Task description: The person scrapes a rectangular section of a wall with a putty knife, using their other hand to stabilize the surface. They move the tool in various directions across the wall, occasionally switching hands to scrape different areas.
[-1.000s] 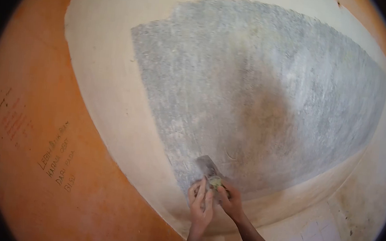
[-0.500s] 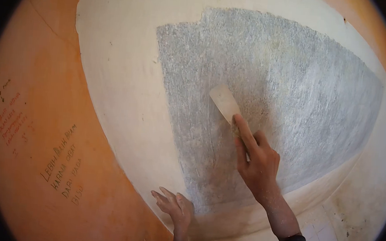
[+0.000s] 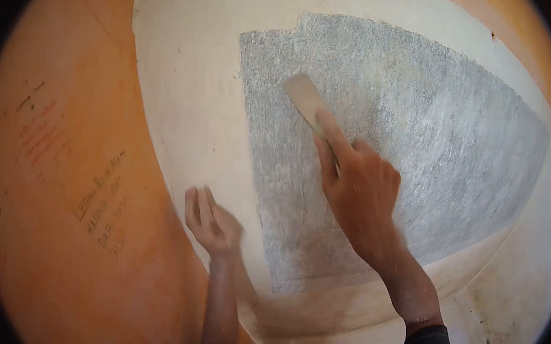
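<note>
Scraper [image 3: 304, 96] higher, left hand [image 3: 210, 222] too

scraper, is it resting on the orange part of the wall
No, the scraper lies on the grey patch, pressed there by the right hand.

The one head-worn camera faces the wall [image 3: 184, 100] from close, over the left hand [image 3: 210, 222] and right hand [image 3: 358, 191].
</note>
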A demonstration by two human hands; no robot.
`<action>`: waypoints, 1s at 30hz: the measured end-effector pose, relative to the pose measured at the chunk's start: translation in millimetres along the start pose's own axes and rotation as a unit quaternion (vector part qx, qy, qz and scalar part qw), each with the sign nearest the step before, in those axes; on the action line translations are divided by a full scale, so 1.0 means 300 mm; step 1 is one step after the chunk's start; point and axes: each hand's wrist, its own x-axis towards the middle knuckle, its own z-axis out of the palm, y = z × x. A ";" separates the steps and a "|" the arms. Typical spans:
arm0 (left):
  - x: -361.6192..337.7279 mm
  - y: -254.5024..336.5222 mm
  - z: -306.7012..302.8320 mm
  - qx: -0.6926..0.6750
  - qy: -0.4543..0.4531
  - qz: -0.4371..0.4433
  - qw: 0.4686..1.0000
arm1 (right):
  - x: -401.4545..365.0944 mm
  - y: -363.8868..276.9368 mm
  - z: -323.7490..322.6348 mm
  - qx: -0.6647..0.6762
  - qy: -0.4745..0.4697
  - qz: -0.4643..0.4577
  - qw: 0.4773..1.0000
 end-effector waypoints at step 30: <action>0.005 -0.205 -0.087 0.117 -0.093 0.161 0.976 | 0.218 -0.075 -0.034 0.073 0.044 0.006 0.996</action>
